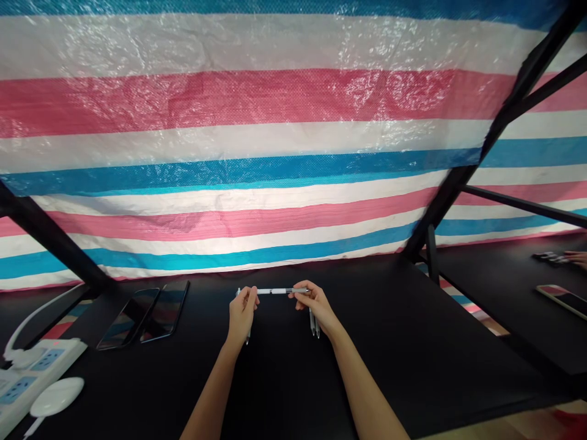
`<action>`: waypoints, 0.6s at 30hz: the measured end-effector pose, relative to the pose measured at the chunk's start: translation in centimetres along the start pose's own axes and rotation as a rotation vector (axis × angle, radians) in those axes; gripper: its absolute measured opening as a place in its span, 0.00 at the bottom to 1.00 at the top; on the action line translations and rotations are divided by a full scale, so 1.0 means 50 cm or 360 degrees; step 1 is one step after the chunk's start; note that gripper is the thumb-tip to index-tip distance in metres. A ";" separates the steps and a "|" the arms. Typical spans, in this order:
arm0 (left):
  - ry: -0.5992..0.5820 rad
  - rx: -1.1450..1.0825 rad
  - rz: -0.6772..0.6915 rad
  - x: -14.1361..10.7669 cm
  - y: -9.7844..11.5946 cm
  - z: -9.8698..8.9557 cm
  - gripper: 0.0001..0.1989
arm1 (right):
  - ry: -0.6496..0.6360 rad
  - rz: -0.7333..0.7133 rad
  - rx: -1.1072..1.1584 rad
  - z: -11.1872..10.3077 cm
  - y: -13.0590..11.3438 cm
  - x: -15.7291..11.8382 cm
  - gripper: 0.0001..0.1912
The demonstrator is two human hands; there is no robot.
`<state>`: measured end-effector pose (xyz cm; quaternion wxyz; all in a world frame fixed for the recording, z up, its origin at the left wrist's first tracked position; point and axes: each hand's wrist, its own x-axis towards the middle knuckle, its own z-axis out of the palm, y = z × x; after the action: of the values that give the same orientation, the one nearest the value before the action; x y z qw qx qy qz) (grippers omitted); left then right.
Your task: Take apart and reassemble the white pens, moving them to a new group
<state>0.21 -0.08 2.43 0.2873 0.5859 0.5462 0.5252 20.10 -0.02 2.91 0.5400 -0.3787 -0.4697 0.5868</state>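
Note:
A slim white pen (273, 291) lies crosswise between my hands, held level above the black table. My left hand (243, 311) pinches its left end, and my right hand (315, 304) grips the end on the right between thumb and fingers. Two more pens (314, 324) lie on the table just under my right hand, their upper parts hidden by the fingers. Below my left hand the tip of another pen (248, 338) pokes out; the rest of it is covered.
Two dark phones (165, 311) lie side by side at left. A white power strip (43, 366) with a plugged-in cable and a round white puck (57, 396) sit at near left. Black frame bars (458, 189) border a striped tarp behind. At far right are another person's hand (576, 258) and a phone (564, 299).

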 end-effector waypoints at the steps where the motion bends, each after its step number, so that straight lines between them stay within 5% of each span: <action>1: 0.0007 0.0008 -0.0010 0.000 0.000 0.000 0.21 | -0.0007 -0.0001 0.0003 0.000 0.000 0.000 0.12; 18: 0.0004 0.0033 -0.0020 0.000 0.003 0.001 0.21 | -0.0025 -0.0013 -0.0027 0.000 0.006 0.002 0.14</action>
<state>0.33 -0.10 2.55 0.2837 0.5848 0.5556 0.5185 20.01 0.07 2.64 0.5354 -0.3767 -0.4805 0.5836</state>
